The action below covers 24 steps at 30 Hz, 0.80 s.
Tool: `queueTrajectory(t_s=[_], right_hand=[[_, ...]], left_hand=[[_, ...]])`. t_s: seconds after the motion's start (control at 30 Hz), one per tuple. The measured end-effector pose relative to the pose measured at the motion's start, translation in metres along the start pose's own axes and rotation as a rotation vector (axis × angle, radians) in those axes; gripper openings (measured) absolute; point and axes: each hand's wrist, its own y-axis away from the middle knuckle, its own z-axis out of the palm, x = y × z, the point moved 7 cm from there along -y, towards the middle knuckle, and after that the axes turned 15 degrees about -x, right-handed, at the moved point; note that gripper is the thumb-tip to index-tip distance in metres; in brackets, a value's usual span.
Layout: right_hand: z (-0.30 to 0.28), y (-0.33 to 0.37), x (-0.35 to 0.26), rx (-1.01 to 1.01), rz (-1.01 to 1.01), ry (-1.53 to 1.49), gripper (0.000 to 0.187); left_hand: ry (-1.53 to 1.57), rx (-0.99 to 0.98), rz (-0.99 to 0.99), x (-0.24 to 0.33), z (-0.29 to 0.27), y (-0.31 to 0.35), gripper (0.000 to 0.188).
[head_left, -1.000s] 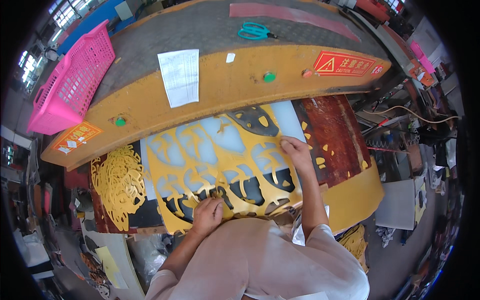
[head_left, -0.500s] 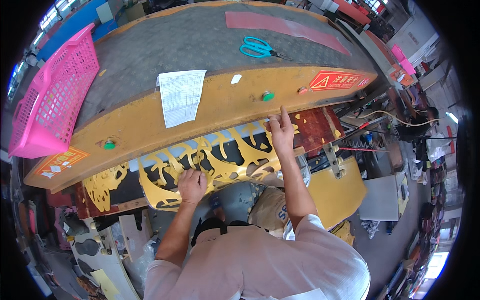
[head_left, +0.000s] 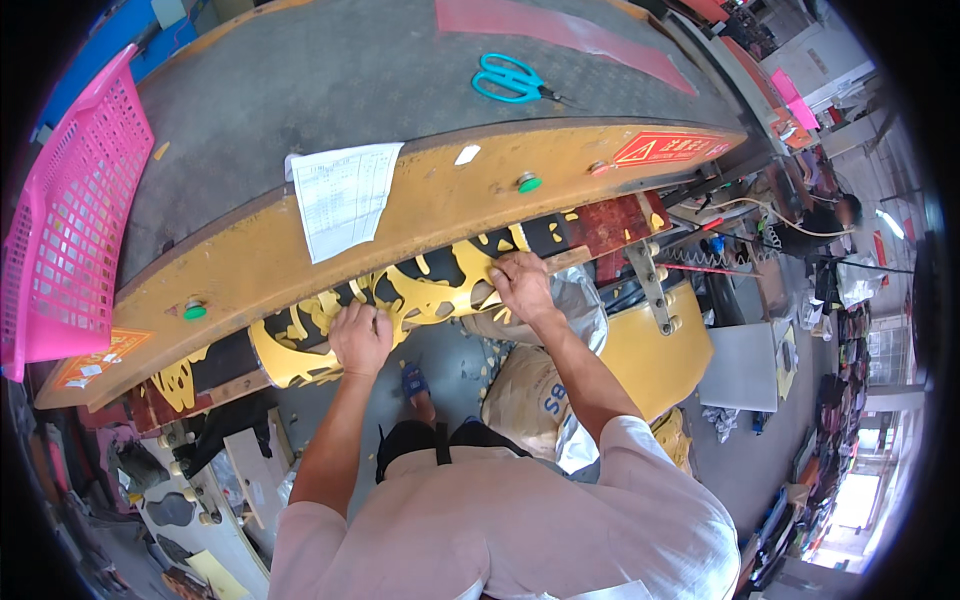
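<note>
A yellow sheet, punched full of cut-out holes, hangs over the front edge of the machine's dark work surface. My left hand is closed on the sheet left of its middle, with the fingers curled over a strip. At the sheet's right part my right hand is closed on its edge. Small yellow cut pieces lie on the dark surface beyond my right hand. More yellow cut-out material lies at the left end. The back of the sheet is hidden under the machine's yellow beam.
The beam carries green buttons, a red button and a paper sheet. On top are teal-handled scissors, a pink strip and a pink basket. A sack stands on the floor below. A person is far right.
My right hand has come down from beside the beam's buttons and taken hold of the yellow sheet's right part. The sheet has been drawn toward me, and my left hand still grips it.
</note>
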Motion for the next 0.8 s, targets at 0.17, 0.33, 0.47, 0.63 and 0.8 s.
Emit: queueTrajectory(t_s=[0.17, 0.33, 0.47, 0.63, 0.8], right_hand=[[0.012, -0.009, 0.003, -0.078, 0.096, 0.046, 0.028], [0.009, -0.008, -0.003, -0.127, 0.102, 0.089, 0.032], [0.012, 0.002, -0.003, -0.150, 0.094, 0.108, 0.035], [0.006, 0.052, -0.008, -0.166, 0.062, 0.038, 0.033], [-0.010, 0.112, 0.004, -0.322, 0.165, -0.324, 0.022]], left_hand=[[0.014, 0.001, -0.006, -0.002, 0.001, -0.002, 0.021], [-0.003, 0.011, -0.026, -0.003, 0.003, 0.001, 0.022], [0.009, 0.021, -0.040, -0.001, 0.005, 0.010, 0.022], [0.067, -0.037, -0.053, 0.028, -0.011, 0.048, 0.017], [0.174, -0.282, -0.136, 0.083, -0.038, 0.097, 0.009]])
